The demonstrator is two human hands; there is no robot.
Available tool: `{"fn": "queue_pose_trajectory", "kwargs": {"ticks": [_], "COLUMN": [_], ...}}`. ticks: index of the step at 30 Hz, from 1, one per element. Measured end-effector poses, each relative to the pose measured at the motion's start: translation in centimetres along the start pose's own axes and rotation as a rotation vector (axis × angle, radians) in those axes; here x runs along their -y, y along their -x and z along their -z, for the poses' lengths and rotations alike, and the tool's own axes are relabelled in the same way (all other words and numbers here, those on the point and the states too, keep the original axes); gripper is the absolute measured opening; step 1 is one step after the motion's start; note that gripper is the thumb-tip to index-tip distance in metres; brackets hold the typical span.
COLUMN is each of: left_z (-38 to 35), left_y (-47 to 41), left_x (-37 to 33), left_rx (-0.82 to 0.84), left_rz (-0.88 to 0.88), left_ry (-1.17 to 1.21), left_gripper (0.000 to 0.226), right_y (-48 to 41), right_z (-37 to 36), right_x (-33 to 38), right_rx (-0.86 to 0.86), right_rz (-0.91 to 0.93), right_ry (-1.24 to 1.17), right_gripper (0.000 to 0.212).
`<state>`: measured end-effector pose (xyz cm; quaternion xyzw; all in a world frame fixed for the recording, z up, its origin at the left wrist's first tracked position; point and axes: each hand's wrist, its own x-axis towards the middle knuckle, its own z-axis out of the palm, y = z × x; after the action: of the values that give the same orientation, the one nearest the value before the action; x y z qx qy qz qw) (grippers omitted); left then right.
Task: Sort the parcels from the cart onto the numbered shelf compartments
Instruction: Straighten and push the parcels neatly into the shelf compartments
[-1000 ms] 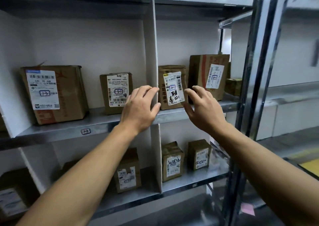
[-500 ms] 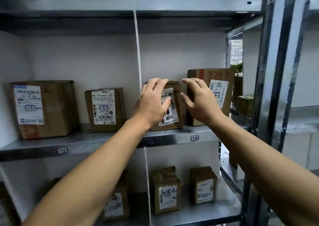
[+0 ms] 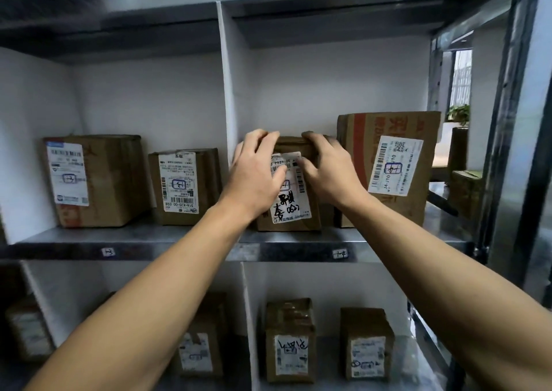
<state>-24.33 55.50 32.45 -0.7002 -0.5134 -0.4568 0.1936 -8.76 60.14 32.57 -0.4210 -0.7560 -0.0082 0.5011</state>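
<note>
Gripping a small brown cardboard parcel (image 3: 294, 205) from both sides, the left hand (image 3: 257, 175) and the right hand (image 3: 327, 171) have their fingers curled over its top edge. Their thumbs lie against its front, covering the upper part of a white shipping label (image 3: 288, 216) marked with black handwriting. The parcel stands upright on the grey metal shelf (image 3: 89, 241), in the right-hand compartment, just beside the white vertical divider (image 3: 228, 92) and near the front edge, where a small handwritten tag (image 3: 340, 253) is stuck. Close on its right stands a larger brown cardboard box with red print (image 3: 358, 134), its white label facing out; whether the two touch cannot be told. Across the divider, the left compartment holds a wide brown carton (image 3: 113, 181) and a narrower brown carton (image 3: 206, 181), both upright with labels forward. On the level below, more small taped cardboard packages (image 3: 291, 340) stand upright, their labels too blurred to read.
</note>
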Motion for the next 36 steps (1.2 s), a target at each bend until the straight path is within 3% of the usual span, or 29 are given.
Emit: {"fn": "queue_pose_trajectory", "kwargs": {"ticks": [12, 27, 36], "left_z": [-1.6, -1.7, -1.1], "left_y": [-1.6, -1.5, -1.5], "left_x": [-0.2, 0.2, -0.7], "left_rx": [0.083, 0.057, -0.098], "left_rz": [0.099, 0.125, -0.022], "left_ry": [-0.045, -0.019, 0.016], "left_gripper": [0.054, 0.055, 0.052], "right_y": [-0.1, 0.3, 1.4], "right_z": [1.4, 0.5, 3.2], "right_x": [-2.2, -1.8, -0.3], "right_rx": [-0.02, -0.04, -0.116], "right_rz": [0.065, 0.055, 0.21], "right_ry": [0.008, -0.02, 0.15], "right_gripper": [0.047, 0.047, 0.049]}}
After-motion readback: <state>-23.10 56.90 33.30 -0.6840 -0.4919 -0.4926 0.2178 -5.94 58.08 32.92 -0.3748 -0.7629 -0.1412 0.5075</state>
